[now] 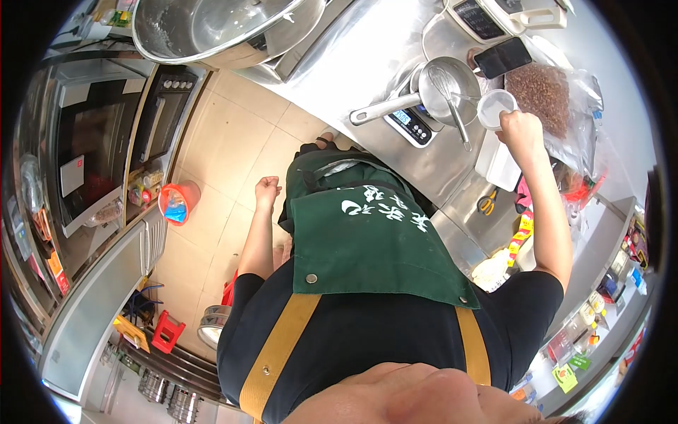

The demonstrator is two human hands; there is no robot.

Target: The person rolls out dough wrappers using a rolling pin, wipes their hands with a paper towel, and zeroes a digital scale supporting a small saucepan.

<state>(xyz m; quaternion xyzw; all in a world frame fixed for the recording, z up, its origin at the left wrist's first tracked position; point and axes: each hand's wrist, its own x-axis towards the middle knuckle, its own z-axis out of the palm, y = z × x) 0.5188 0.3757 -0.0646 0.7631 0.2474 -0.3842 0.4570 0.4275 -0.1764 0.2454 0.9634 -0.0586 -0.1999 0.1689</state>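
My right hand (521,133) grips the rim of a small translucent plastic cup (492,115), held beside a metal saucepan (431,86). A wire whisk (452,102) rests in the saucepan, its handle over the near rim. The saucepan sits over a digital scale (409,126) with a lit display, and its long handle points left. What the cup contains is hard to make out. My left hand (268,191) hangs at my side above the floor, fingers curled in, with nothing visible in it.
Right of the cup lie a bag of brown granules (538,95), a phone (503,58) and a white container (494,161). Scissors (486,203) lie nearer me on the steel counter (441,166). A large metal bowl (205,32) stands far left; a red bin (179,203) is on the floor.
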